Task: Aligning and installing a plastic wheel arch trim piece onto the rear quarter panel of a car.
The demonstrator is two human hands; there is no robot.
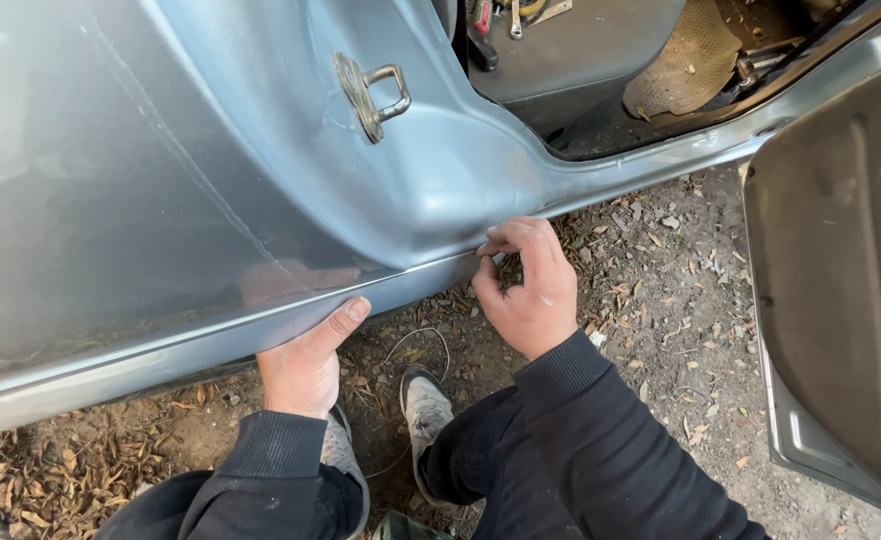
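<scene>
A pale blue car body panel (160,180) fills the left and middle, with a narrow sill strip (210,335) running along its bottom edge. My left hand (305,360) grips that strip from beneath, thumb laid along its face. My right hand (525,285) pinches the strip's right end with curled fingertips, close to the door opening. Both sleeves are dark. I crouch, and my grey shoes (425,410) rest on the dirt below.
A metal door striker loop (375,95) sticks out of the pillar. The open door's inner panel (840,270) stands at the right. Tools (505,20) lie on the car floor above. Gravel and dry leaves (660,290) cover the ground, with a thin wire (420,335) by my shoes.
</scene>
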